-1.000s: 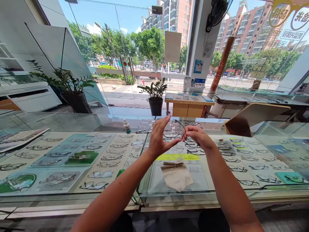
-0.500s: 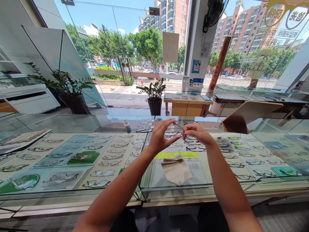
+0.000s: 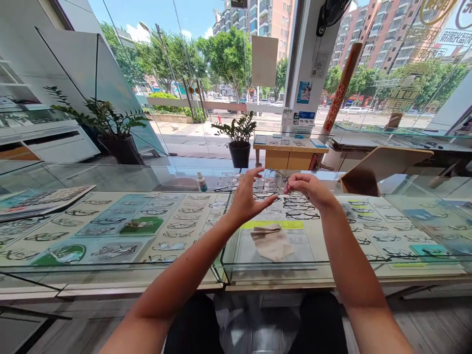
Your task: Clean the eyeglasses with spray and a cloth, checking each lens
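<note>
My right hand (image 3: 306,189) pinches a thin-framed pair of eyeglasses (image 3: 277,172) by one side, holding it above the glass counter (image 3: 334,248). Just left of it, my left hand (image 3: 250,194) has its thumb and fingers spread apart, with a gap between them and the frame. Below and behind both hands, several eyeglasses (image 3: 302,215) lie in rows on the counter. A beige cleaning cloth (image 3: 271,243) rests nearer to me, between my forearms. The far part of the held glasses is thin and hard to make out against the background.
A small spray bottle (image 3: 201,182) stands on the glass left of my hands. To the right is a tilted brown board (image 3: 383,164). More eyeglasses (image 3: 182,225) fill the display at left, near a flat printed sheet (image 3: 47,201). Potted plants (image 3: 239,152) stand beyond the counter.
My left hand's fingers have come away from the eyeglasses and opened. The right hand still holds them, slightly farther right. The camera view has tipped down a little.
</note>
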Demonstrator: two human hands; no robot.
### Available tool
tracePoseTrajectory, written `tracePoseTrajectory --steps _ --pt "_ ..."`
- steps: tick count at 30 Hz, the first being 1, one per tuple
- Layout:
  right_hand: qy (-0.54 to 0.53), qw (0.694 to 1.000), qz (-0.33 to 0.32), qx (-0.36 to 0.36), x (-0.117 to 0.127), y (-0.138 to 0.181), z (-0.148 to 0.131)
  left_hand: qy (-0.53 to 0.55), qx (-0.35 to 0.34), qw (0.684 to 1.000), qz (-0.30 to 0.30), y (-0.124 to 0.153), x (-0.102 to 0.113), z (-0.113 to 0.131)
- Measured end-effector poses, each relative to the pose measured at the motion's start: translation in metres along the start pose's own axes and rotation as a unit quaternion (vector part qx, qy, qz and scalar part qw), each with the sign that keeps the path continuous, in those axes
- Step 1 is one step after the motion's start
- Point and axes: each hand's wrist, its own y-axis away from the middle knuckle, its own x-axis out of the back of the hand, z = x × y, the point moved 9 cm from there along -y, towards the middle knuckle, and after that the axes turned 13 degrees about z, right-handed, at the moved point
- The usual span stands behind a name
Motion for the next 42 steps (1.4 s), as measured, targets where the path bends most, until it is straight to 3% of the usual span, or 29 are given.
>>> tracePoseTrajectory --steps 3,5,6,8,13,18,22,26,28,31,33,37,42 --pt "-0.048 0.996 0.045 -0.067 0.011 0.015 0.010 -0.053 0.084 0.977 -0.189 0.038 -0.034 -0.014" --pt "-0.073 0.990 0.072 -0.096 0.018 0.025 0.015 -0.111 0.085 0.945 -0.295 0.068 -0.052 -0.015" --pt "-0.086 0.987 0.085 -0.105 0.022 0.030 0.016 -0.136 0.069 0.936 -0.318 0.078 -0.058 -0.013" --pt "-0.114 0.981 0.109 -0.109 0.029 0.037 0.015 -0.148 0.018 0.928 -0.341 0.090 -0.068 -0.001" --pt "-0.125 0.978 0.135 -0.094 0.040 0.050 0.006 -0.030 -0.124 0.895 -0.427 0.110 -0.103 0.038" --pt "-0.115 0.977 0.171 -0.063 0.061 0.059 -0.006 -0.022 -0.145 0.856 -0.496 0.115 -0.134 0.033" --pt "-0.115 0.973 0.194 -0.052 0.073 0.066 -0.014 -0.077 -0.168 0.802 -0.568 0.122 -0.154 0.030" --pt "-0.123 0.970 0.201 -0.060 0.075 0.071 -0.019 -0.064 -0.193 0.767 -0.609 0.122 -0.159 0.044" --pt "-0.146 0.965 0.206 -0.066 0.075 0.073 -0.020 -0.045 -0.153 0.768 -0.620 0.115 -0.154 0.046" --pt "-0.211 0.951 0.203 -0.098 0.072 0.076 -0.018 0.019 -0.044 0.792 -0.608 0.090 -0.138 0.042" --pt "-0.262 0.938 0.193 -0.120 0.067 0.076 -0.016 0.096 0.004 0.822 -0.561 0.061 -0.122 0.042" --pt "-0.326 0.921 0.175 -0.120 0.054 0.063 -0.020 0.219 0.145 0.884 -0.386 -0.015 -0.083 0.017" --pt "-0.303 0.934 0.182 -0.050 0.031 0.023 -0.038 0.259 0.176 0.936 -0.162 -0.083 -0.031 0.005"
